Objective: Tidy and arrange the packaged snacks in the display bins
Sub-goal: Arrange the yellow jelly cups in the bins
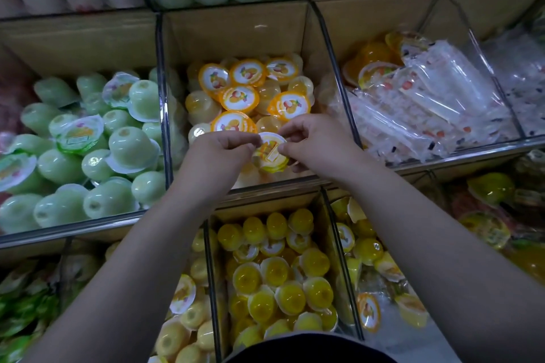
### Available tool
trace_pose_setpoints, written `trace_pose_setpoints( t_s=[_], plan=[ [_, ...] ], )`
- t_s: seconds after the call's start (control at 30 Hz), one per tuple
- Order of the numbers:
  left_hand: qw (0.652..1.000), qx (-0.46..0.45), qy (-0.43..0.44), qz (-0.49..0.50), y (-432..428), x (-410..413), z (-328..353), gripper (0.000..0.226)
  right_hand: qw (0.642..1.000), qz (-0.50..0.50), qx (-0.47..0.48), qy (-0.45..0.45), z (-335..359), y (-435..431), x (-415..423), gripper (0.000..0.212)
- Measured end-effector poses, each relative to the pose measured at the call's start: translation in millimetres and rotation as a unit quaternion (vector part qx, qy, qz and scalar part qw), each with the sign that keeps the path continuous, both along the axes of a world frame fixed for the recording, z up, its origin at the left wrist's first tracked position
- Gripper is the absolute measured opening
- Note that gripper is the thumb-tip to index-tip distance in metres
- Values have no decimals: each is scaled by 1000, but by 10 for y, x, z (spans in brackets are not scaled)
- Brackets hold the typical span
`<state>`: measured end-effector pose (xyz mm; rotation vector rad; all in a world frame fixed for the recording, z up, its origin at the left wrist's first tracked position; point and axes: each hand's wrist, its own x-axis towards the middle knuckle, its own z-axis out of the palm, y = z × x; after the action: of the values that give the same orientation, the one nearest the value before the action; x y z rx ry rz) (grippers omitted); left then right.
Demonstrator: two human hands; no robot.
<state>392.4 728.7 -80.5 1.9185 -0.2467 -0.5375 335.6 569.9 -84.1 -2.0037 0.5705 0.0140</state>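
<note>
Both hands meet over the front of the middle bin point(236, 29), a cardboard-lined compartment with clear walls. Between them is a yellow jelly cup point(269, 153) with a white and orange lid. My left hand point(219, 153) pinches its left rim; my right hand point(315, 141) pinches its right rim. Behind the held cup lie several orange-lidded jelly cups point(247, 88), most of them lid up, some on their sides.
The left bin holds pale green jelly cups point(88, 150). The right bin holds clear wrapped packs point(427, 103) and orange cups. Below are bins of yellow jelly cups point(280, 274). Metal-edged clear dividers point(163, 115) separate all compartments. Stacked cups fill the upper shelf.
</note>
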Motion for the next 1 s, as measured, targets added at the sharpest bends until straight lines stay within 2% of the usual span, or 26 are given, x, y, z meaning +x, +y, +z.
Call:
trace_pose_setpoints(
  t_s=[0.17,0.3,0.5,0.63,0.77,0.87,1.0],
  plan=[
    [998,35,-44,20,-4,-50,42,15,998,48,-52,-1,23,41,-6,21],
    [989,90,-116,2,-20,-108,71,20,995,79,-62,24,50,36,-4,20],
    [987,112,-111,-31,-12,-93,97,23,994,76,-32,68,52,19,31,19],
    [990,72,-121,-15,6,-109,93,26,989,80,-126,13,37,41,-20,19],
    [995,-32,-93,18,42,-161,120,26,978,22,-181,-103,-28,98,-86,14],
    [991,-123,-42,40,52,-204,161,28,974,-21,-140,-178,-12,159,-148,15],
    [980,-199,8,10,69,-321,181,32,971,-69,-10,-230,90,257,-260,19]
  ],
)
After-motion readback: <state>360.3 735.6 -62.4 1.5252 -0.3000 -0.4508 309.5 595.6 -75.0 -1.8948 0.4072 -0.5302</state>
